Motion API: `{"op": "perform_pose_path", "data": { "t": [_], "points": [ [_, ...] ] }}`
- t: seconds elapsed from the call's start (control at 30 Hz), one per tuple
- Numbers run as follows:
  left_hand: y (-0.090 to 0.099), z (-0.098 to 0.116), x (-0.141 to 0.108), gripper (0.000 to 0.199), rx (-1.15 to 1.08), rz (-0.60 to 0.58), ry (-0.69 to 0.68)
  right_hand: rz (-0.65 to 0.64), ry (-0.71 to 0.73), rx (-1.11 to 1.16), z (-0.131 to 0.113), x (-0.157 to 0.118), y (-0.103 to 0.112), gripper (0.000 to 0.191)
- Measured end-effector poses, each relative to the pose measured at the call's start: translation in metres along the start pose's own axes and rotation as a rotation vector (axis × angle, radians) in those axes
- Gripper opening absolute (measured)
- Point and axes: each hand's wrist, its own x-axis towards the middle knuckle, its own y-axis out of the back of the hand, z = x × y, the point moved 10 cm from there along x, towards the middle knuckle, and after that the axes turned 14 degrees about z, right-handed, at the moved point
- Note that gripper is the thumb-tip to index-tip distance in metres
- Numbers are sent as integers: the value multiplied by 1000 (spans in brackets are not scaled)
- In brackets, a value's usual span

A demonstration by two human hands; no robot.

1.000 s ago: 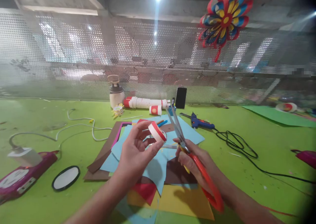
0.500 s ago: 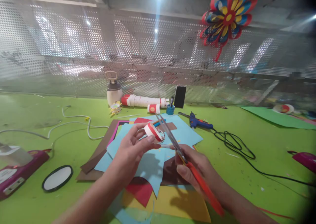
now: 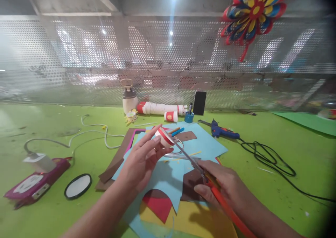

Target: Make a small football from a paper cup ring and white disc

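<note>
My left hand (image 3: 143, 157) is closed on a short cut piece of paper cup (image 3: 164, 138), white with a red band, held tilted above the paper sheets. In my right hand (image 3: 225, 182) is a pair of scissors (image 3: 207, 177) with red-orange handles. Their blades are spread, one reaching to the cup piece's rim and the other lying lower, over the paper. Below both hands are light blue paper sheets (image 3: 207, 140), with brown, red and yellow paper (image 3: 199, 218) underneath. A blue pen (image 3: 178, 131) rests just behind the cup piece.
A blue glue gun (image 3: 223, 131) with a coiled black cable lies to the right. At the back stand a sprayer bottle (image 3: 130, 101), stacked paper cups (image 3: 162, 108), a lying cup (image 3: 171, 116) and a dark phone-like panel (image 3: 199, 103). On the left is a purple power strip (image 3: 39, 182).
The view has shifted a little to the left. My left hand has turned the cup piece, and the scissors' blades, formerly raised and nearer together, have come down and spread.
</note>
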Motion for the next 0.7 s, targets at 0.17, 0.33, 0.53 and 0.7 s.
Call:
{"op": "perform_pose_path", "data": {
  "t": [0.17,0.33,0.53,0.7],
  "points": [
    [0,-2,0,43,28,16,-4,16,61,-205,-1,0,6,22],
    [1,-2,0,43,39,28,-2,92,177,-311,-11,-2,14,24],
    [1,-3,-1,41,34,28,-18,149,281,-338,-19,-4,17,32],
    [-3,-2,-3,36,-4,-1,-39,191,337,-373,-24,-6,19,38]
  ]
}}
